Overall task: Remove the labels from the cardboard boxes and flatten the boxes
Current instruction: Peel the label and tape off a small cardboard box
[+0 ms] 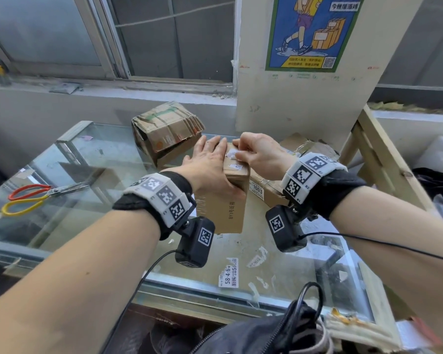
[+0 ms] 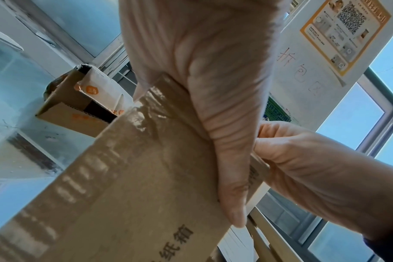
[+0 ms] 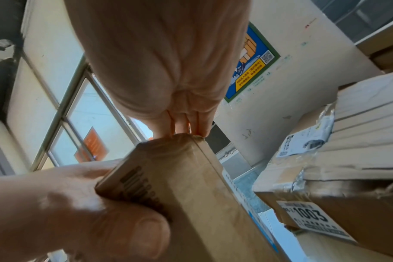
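Hands (image 1: 210, 162) around upright box (image 1: 228, 208)

— Where did the scissors (image 1: 39, 196) lie?
— On the glass table (image 1: 108, 159), far left of the held box (image 1: 228, 200).
— And behind it?
— A crushed box (image 1: 164, 131); another box (image 1: 269, 191) lay right

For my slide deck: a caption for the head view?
Left hand steadies a box; right hand picks at its label.
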A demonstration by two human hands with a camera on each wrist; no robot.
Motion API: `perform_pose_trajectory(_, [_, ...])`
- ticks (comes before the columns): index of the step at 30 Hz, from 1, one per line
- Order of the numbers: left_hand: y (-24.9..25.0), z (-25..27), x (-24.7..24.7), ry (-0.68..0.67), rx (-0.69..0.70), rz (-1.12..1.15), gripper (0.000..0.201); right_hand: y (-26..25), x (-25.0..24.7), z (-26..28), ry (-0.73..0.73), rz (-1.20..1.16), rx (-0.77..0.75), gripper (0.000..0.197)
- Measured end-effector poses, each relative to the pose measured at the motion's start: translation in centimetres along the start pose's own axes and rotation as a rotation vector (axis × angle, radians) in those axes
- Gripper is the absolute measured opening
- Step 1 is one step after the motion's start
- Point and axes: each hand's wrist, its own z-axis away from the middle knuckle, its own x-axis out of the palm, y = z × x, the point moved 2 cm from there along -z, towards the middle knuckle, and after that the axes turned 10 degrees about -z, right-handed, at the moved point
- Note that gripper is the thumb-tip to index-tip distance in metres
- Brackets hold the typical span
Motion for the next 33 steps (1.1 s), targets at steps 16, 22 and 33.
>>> perform_pose_trajectory(16, [0.1, 0.4, 0.4, 0.005, 0.001, -0.015, 0.132, -0.8, -0.8, -0.3, -0.163, 0.103, 0.001, 0.029])
perform_pose_trajectory(22, [-0.2, 0.1, 0.7, 0.005, 0.004, -0.009, 0.135, -1.0, -0.9, -1.1, -0.193, 0.114, 0.003, 0.021])
perform_pose_trajectory(33, [0.3, 0.0, 0.3, 0.045, 0.014, 0.009, 0.132, 0.4, -0.8, -1.3, -0.060, -0.120, 0.031, 0.018])
